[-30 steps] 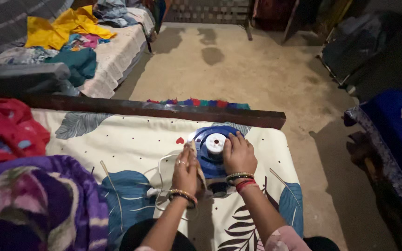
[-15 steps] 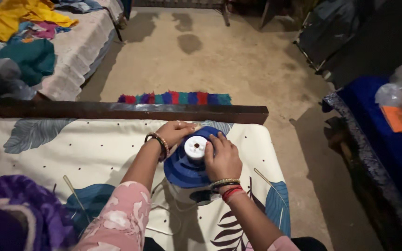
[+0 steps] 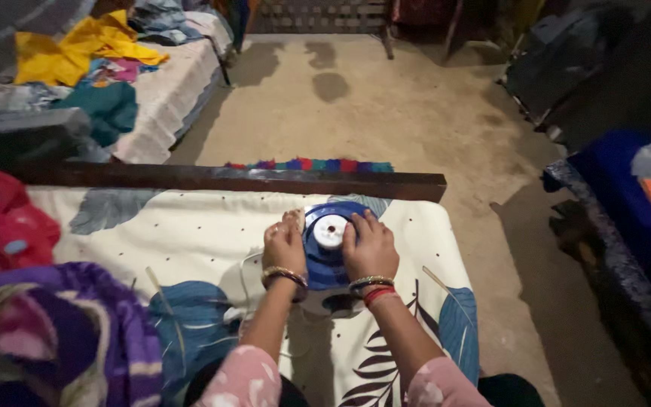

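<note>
A blue appliance [image 3: 325, 252] with a white round knob [image 3: 331, 231] on top is set on the leaf-print sheet [image 3: 182, 234], just short of the dark wooden rail [image 3: 212, 179]. It is flanked by both hands and lies between the fingers. The left hand [image 3: 284, 245] is pressed to its left side, fingers curled; the right hand [image 3: 371, 247] is laid on its right side, fingers spread narrowly beside the knob. Neither hand is nearer. No long axis can be told. No labels are visible.

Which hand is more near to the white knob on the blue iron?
Right. The right hand lies beside the white knob, fingers almost on it; the left hand holds the blue iron's far edge.
</note>
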